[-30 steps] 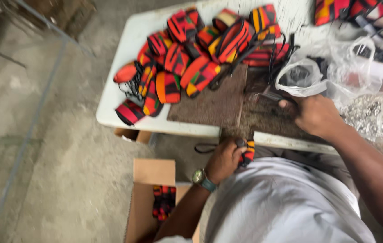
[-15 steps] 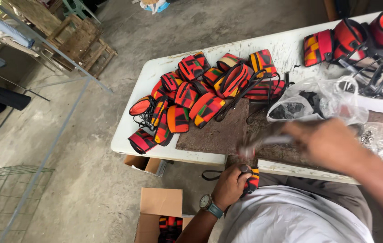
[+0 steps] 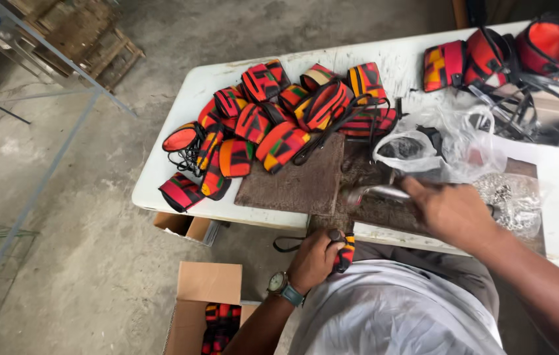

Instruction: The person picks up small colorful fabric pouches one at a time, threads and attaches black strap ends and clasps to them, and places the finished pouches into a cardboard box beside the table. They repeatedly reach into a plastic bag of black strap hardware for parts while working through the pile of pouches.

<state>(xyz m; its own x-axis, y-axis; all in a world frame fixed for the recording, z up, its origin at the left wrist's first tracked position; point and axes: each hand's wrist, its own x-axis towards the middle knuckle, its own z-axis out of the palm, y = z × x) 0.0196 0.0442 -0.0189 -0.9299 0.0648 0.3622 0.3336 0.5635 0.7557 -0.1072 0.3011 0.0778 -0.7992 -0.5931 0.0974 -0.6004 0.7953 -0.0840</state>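
My left hand (image 3: 313, 257) is closed around a small red, orange and black patterned fabric pouch (image 3: 344, 252) with a black strap, held at the near edge of the white table (image 3: 161, 187). My right hand (image 3: 453, 212) is shut on a metal tool (image 3: 374, 193), blurred by motion, raised above a brown worn board (image 3: 299, 181). A heap of similar patterned pouches (image 3: 273, 125) lies on the table's left half, beyond the board.
Clear plastic bags (image 3: 443, 141) and a bag of small metal parts (image 3: 516, 197) lie right of the board. More pouches and black straps (image 3: 516, 59) sit far right. An open cardboard box (image 3: 210, 315) holding pouches stands on the concrete floor; a wooden pallet (image 3: 89, 33) is far left.
The camera view has shifted, so the table sits lower right. My right hand with the metal tool has lifted and swung over the board. My left hand still holds the pouch.
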